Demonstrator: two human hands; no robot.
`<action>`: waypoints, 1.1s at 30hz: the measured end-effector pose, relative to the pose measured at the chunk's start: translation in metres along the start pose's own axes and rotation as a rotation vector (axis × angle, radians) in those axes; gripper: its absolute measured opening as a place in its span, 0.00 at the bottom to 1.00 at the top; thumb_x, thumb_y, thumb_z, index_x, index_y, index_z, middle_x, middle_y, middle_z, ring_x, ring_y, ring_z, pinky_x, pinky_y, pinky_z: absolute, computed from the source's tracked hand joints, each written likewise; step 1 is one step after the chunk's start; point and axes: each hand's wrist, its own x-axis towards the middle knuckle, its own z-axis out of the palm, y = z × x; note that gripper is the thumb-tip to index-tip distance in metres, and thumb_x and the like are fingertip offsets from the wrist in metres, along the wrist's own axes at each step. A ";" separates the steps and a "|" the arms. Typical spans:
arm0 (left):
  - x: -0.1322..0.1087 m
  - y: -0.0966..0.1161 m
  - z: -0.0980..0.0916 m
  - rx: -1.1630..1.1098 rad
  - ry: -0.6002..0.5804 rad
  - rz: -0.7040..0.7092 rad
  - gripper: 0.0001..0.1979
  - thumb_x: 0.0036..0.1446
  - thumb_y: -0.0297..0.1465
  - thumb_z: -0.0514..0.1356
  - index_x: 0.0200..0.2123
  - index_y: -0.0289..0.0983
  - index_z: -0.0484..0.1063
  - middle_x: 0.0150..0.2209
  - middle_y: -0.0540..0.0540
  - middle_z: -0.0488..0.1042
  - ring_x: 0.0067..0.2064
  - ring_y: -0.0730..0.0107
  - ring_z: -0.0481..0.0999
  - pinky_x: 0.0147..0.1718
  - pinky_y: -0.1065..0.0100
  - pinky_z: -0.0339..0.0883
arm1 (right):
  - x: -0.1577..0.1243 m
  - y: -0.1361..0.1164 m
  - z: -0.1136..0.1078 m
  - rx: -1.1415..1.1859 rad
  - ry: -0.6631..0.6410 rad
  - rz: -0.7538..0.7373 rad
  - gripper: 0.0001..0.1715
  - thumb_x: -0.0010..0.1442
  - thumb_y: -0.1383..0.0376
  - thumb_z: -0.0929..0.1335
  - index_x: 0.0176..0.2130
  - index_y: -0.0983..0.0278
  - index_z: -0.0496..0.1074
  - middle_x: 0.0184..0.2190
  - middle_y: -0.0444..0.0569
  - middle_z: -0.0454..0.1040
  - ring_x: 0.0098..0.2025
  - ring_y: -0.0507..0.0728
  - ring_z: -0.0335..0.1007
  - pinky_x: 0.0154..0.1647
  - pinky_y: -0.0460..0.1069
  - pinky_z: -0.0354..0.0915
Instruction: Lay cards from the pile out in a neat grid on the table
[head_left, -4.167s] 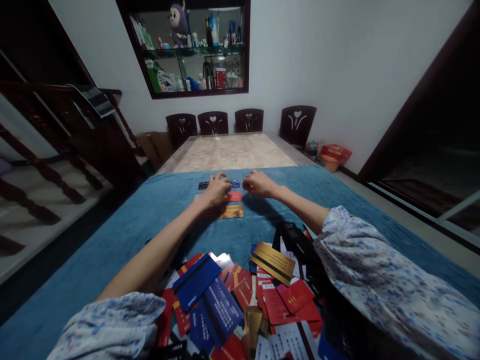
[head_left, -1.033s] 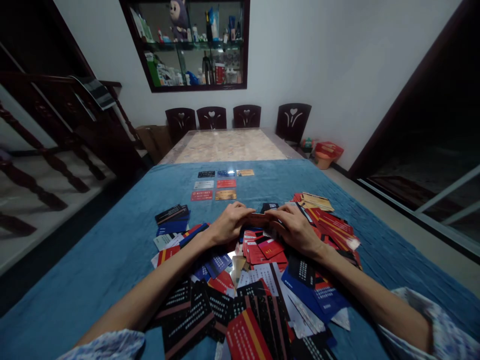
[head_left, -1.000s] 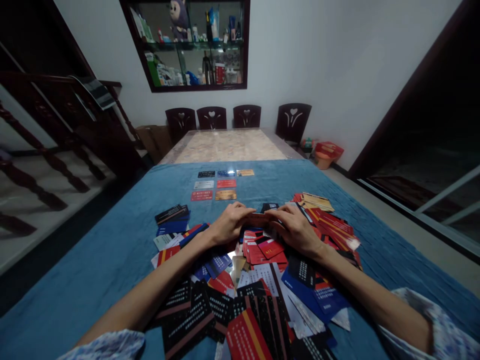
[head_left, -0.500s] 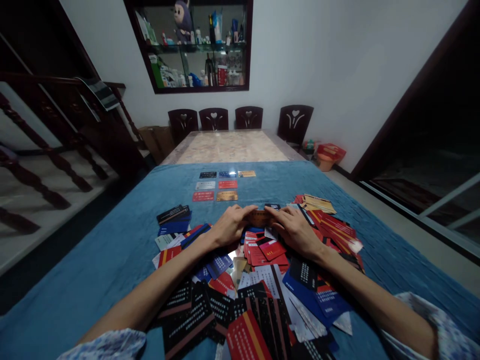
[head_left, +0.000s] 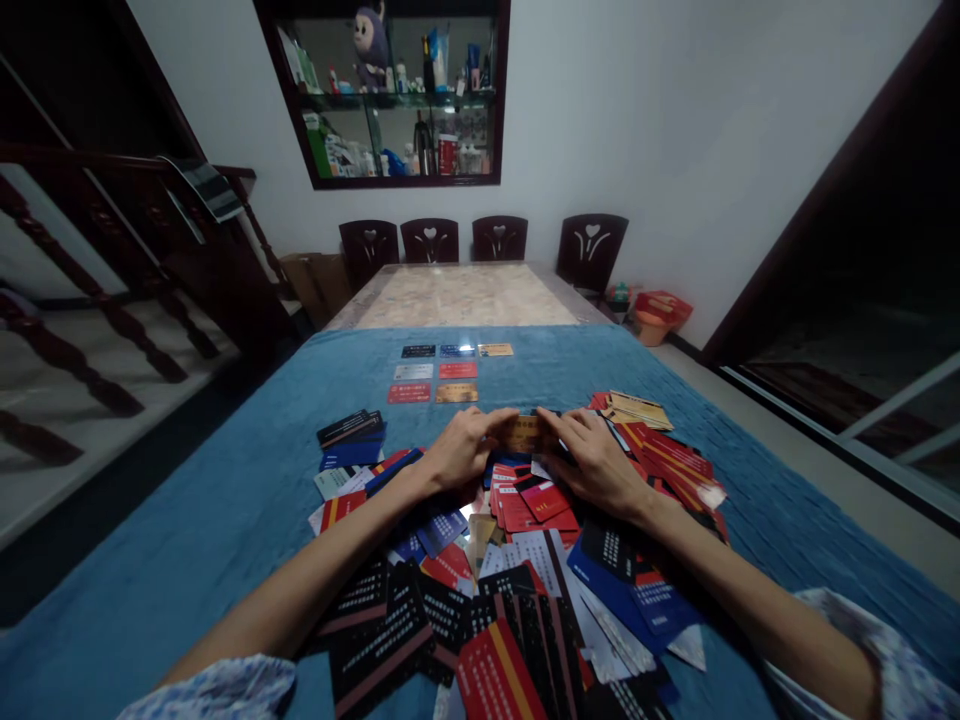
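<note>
My left hand (head_left: 463, 452) and my right hand (head_left: 591, 458) meet over the far side of a big heap of plastic cards (head_left: 517, 560) on a blue cloth (head_left: 225, 500). Both hands pinch the ends of one gold card (head_left: 523, 433), held just above the heap. Red, blue, black and white cards lie loose under my forearms. Farther out, several cards (head_left: 442, 372) lie flat in tidy rows. A small stack of dark cards (head_left: 351, 432) lies left of my left hand.
Beyond the cloth the marble tabletop (head_left: 461, 297) runs to a row of dark chairs (head_left: 465, 240) against the wall. A glass shelf niche (head_left: 397, 95) hangs above. A wooden stair railing (head_left: 112, 300) stands left, and a red basin (head_left: 660, 310) sits on the floor at right.
Four seconds ago both hands were out at the tidy rows; they have come back to the heap. In the last second they lifted the gold card slightly.
</note>
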 end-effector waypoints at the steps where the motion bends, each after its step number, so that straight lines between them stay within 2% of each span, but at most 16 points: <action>1: 0.000 0.001 -0.001 -0.004 0.002 0.003 0.29 0.54 0.17 0.56 0.59 0.37 0.66 0.48 0.43 0.76 0.45 0.64 0.73 0.48 0.59 0.67 | 0.000 0.000 0.001 0.000 0.008 -0.002 0.35 0.65 0.63 0.64 0.67 0.67 0.55 0.43 0.58 0.75 0.45 0.64 0.64 0.44 0.59 0.65; 6: 0.002 0.005 -0.006 0.019 -0.040 -0.014 0.27 0.55 0.21 0.58 0.59 0.35 0.65 0.50 0.39 0.75 0.48 0.59 0.71 0.50 0.55 0.66 | 0.001 0.001 0.001 0.000 -0.016 0.032 0.32 0.65 0.61 0.64 0.64 0.67 0.60 0.42 0.58 0.74 0.44 0.64 0.64 0.45 0.59 0.64; 11: 0.004 0.005 -0.011 0.097 -0.085 -0.019 0.31 0.53 0.25 0.63 0.60 0.36 0.62 0.50 0.39 0.72 0.52 0.54 0.67 0.53 0.50 0.64 | 0.004 0.000 -0.003 -0.013 -0.064 0.056 0.32 0.64 0.59 0.65 0.64 0.66 0.61 0.45 0.59 0.73 0.47 0.65 0.62 0.47 0.60 0.63; 19: 0.004 0.002 -0.021 0.204 -0.101 -0.024 0.27 0.52 0.26 0.63 0.56 0.35 0.66 0.52 0.37 0.66 0.55 0.52 0.65 0.55 0.50 0.62 | 0.016 -0.001 -0.002 -0.024 -0.088 0.046 0.28 0.63 0.57 0.65 0.59 0.67 0.66 0.51 0.61 0.69 0.52 0.66 0.58 0.49 0.60 0.62; 24: 0.004 -0.002 -0.030 0.245 -0.093 -0.032 0.25 0.52 0.26 0.62 0.55 0.36 0.66 0.52 0.38 0.67 0.56 0.51 0.62 0.56 0.46 0.59 | 0.034 0.003 -0.002 -0.045 -0.177 0.028 0.28 0.61 0.59 0.67 0.58 0.66 0.67 0.51 0.60 0.70 0.52 0.66 0.58 0.48 0.59 0.61; 33: 0.003 -0.016 -0.044 0.284 -0.065 -0.152 0.25 0.53 0.26 0.61 0.56 0.36 0.66 0.52 0.38 0.68 0.56 0.51 0.62 0.54 0.48 0.60 | 0.076 0.006 0.010 -0.069 -0.310 0.025 0.28 0.59 0.60 0.70 0.58 0.64 0.68 0.52 0.60 0.70 0.52 0.65 0.59 0.45 0.56 0.60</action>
